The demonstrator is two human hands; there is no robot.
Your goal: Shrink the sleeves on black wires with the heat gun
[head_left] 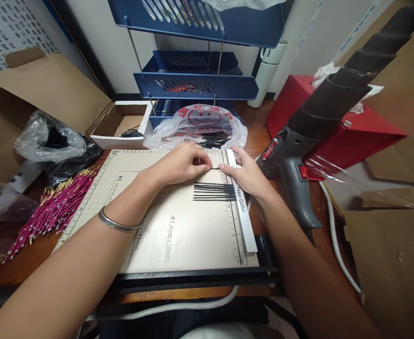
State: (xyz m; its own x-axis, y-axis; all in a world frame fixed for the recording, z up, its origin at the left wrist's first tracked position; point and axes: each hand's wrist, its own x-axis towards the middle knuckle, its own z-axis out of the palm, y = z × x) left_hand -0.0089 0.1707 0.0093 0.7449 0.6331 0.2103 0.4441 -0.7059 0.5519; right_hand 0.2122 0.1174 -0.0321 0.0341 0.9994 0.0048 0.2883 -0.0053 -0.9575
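Observation:
A beige paper cutter board (164,226) lies in front of me. My left hand (182,162) rests on it with fingers curled, pinching a thin black strand (212,168). My right hand (247,174) lies along the white cutter rail (244,216), its index finger and thumb touching the same strand's right end. Just below, several black strands (214,191) lie side by side with their right ends at the rail. The cutter's black handle (355,75) is raised at the right.
A pile of magenta wires (55,207) lies at the board's left. Behind the board sit a clear plastic bag (200,125) of black strands, a white box (122,132) and a blue rack (196,80). A red box (334,127) and cardboard (390,254) stand right.

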